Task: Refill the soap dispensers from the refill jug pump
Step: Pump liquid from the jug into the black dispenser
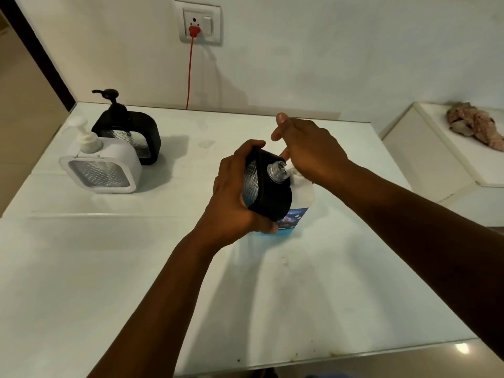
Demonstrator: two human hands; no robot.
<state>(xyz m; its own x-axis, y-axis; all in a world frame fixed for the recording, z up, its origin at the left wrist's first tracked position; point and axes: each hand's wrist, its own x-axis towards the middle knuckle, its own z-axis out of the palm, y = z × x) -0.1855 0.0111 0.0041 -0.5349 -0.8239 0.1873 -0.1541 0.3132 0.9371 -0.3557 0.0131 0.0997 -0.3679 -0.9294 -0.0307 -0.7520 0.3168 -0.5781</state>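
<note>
Black dispenser held tilted at the refill jug's pump, centre of frame.
The left hand [234, 195] gripped the black dispenser [268, 186], its open neck against the white pump [291, 170]; the right hand [308, 151] pressed down on the pump atop the jug [301, 197], fingers relaxed.

Both bare arms reached forward, the hands close together. The left hand [234, 197] was curled in a grip, thumb on top. The right hand [308, 148] pressed palm-down, its fingers loosely spread.
</note>
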